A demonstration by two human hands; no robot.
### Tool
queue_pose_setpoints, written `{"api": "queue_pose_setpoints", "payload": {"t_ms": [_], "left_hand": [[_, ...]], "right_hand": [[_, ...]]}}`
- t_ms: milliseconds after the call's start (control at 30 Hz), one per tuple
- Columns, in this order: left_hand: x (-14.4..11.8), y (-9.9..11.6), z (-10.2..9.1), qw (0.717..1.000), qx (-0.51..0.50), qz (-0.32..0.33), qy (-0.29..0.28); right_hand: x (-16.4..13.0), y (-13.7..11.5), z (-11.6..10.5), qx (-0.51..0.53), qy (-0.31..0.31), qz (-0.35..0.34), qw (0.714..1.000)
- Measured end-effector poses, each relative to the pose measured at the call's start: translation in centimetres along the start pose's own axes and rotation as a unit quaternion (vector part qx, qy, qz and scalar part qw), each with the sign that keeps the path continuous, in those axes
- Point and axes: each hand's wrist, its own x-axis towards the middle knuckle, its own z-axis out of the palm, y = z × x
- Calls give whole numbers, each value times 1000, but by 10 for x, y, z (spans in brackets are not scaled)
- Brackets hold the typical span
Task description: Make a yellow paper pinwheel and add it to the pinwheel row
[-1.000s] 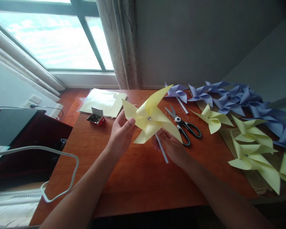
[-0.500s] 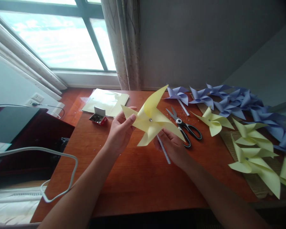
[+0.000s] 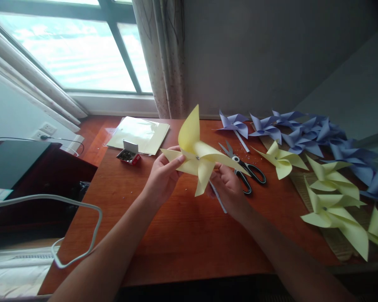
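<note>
Yellow paper pinwheel (image 3: 198, 157) held above the wooden table (image 3: 164, 235), left hand (image 3: 162, 176) pinching a blade edge, right hand (image 3: 228, 186) closed around its white stick (image 3: 219, 200), scissors (image 3: 244, 167) just beside.

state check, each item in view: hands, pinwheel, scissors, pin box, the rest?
left hand: gripping a blade tip of the held yellow pinwheel
right hand: gripping the white stick
held yellow pinwheel: off the table, pinned at centre
scissors: flat, blades slightly apart
pin box: flap open
purple pinwheels: lying flat
</note>
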Motion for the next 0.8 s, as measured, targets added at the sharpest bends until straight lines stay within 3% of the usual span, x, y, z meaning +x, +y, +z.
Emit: {"api": "queue_pose_setpoints", "payload": {"t_ms": [167,500,600,800], "left_hand": [[-1,-5,2,999,-20,-30,-16],[-9,-13,13,995,-18,-96,5],[-8,-14,12,996,-22,-73,42],[-4,-15,6,996,31,-55,69]], "right_hand": [[1,-2,1,-14,18,3,1000],[-2,-4,1,-36,37,1,999],[2,0,-3,-16,34,-13,999],[13,1,-13,-3,116,-11,993]]}}
